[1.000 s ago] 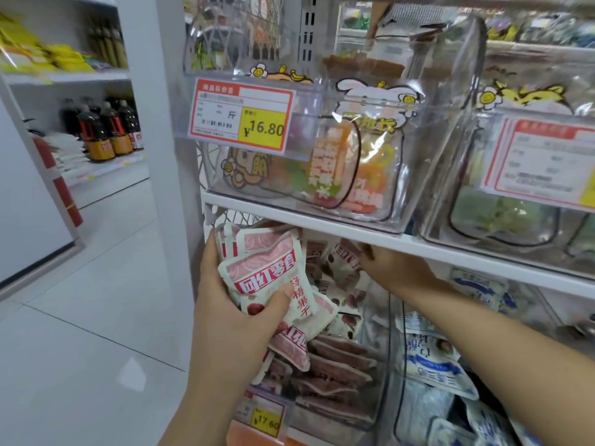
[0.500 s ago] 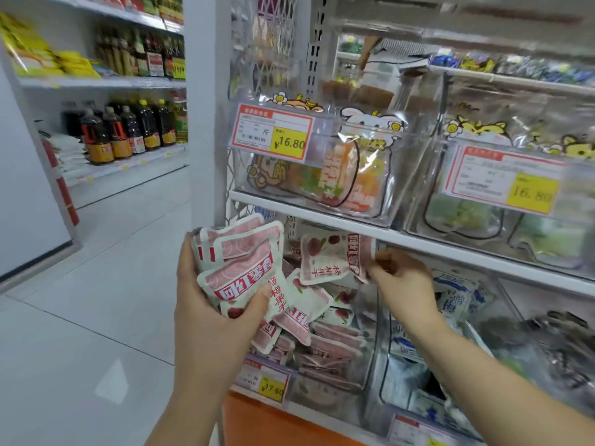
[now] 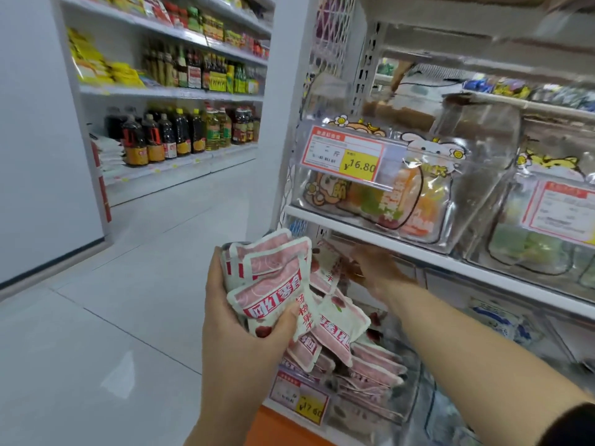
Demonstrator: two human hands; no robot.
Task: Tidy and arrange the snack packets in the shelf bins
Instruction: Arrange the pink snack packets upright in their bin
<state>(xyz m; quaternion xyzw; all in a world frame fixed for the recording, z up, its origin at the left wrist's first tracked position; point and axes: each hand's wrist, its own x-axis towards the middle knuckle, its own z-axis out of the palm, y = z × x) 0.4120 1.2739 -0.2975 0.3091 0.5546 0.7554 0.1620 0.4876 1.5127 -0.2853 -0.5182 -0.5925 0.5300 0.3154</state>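
Currently the packet stack (image 3: 270, 278) stands upright just outside the front-left corner of the bin (image 3: 413, 403), with the left hand (image 3: 244, 336) fingers clamped round it. The right hand (image 3: 376, 268) is nearer, at the bin's top rear; blur hides its grip. The shelf edge (image 3: 402, 244) above the bin limits headroom.

A white shelf board (image 3: 380, 235) carries two clear bins side by side. The left bin (image 3: 322, 194), with a price tag (image 3: 347, 157) reading 16.80, holds orange and green packets, and the right bin (image 3: 502, 239) holds greenish ones. Under the board, a lower clear bin (image 3: 415, 379) is filled with pink snack packets (image 3: 370, 368), just beside another bin (image 3: 457, 291) of blue-and-white packets.
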